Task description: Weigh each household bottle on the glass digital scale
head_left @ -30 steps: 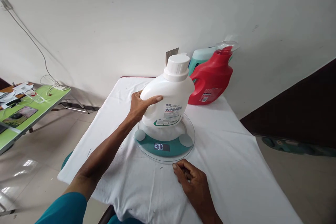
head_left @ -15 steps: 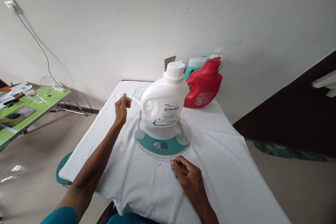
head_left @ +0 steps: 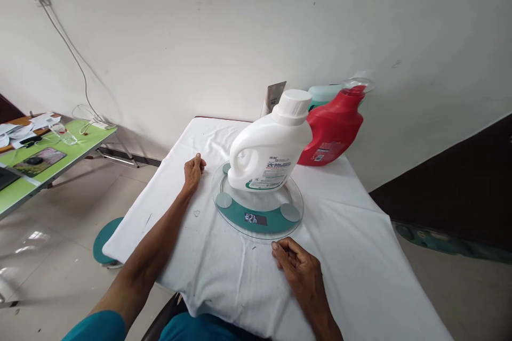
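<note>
A white laundry detergent jug [head_left: 262, 152] with a white cap stands upright on a round glass scale [head_left: 256, 226]. The scale has a green band, and its small display [head_left: 255, 219] shows lit digits. My left hand [head_left: 194, 173] rests on the cloth left of the scale, apart from the jug, its fingers curled in with nothing visible in them. At the scale's front edge lies my right hand [head_left: 301, 269], fingers curled and thumb close to the index finger. It seems to hold nothing; whether it touches the glass I cannot tell.
Behind the jug stand a red jug [head_left: 334, 130], a green container [head_left: 322, 94] and a grey-brown packet [head_left: 274, 97], near the wall. A white cloth [head_left: 344, 256] covers the table. To the left are a green table [head_left: 86, 136] and a round green stool [head_left: 107, 240].
The view has shifted, so the jug and scale appear farther right. The digits on the display have changed. My left hand has lowered slightly; my right hand stays at the scale's front edge.
</note>
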The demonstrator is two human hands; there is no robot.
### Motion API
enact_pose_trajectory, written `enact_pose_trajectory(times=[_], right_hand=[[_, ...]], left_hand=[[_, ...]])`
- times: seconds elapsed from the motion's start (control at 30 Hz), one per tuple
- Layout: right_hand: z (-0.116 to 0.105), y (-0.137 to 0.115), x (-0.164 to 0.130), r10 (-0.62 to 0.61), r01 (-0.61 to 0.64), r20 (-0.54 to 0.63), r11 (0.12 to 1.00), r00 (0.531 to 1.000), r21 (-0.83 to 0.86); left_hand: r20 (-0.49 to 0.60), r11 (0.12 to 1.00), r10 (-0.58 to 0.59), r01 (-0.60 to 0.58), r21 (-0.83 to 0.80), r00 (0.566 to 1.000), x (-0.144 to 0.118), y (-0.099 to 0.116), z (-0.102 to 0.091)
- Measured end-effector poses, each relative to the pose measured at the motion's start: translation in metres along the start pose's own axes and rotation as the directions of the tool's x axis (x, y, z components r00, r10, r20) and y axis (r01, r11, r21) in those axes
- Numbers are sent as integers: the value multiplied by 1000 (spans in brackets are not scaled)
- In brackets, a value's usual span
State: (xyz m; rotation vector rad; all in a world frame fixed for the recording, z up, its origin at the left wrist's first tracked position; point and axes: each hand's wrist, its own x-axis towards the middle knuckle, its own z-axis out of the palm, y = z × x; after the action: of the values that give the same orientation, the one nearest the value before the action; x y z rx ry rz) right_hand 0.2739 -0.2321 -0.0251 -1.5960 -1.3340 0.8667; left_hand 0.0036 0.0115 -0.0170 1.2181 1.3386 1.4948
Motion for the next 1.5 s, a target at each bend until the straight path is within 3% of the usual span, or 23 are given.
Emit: enact_pose_trajectory(times=[0.9, 1.5], right_hand=[[-1, -2, 0, -20, 19, -16, 1000, 1000, -15], [3, 17, -1, -32, 32, -5, 999, 999, -15]], left_hand=[[26, 996, 10, -12, 86, 1000, -1, -5, 1], [24, 994, -2, -1, 110, 1000, -1, -4, 2]])
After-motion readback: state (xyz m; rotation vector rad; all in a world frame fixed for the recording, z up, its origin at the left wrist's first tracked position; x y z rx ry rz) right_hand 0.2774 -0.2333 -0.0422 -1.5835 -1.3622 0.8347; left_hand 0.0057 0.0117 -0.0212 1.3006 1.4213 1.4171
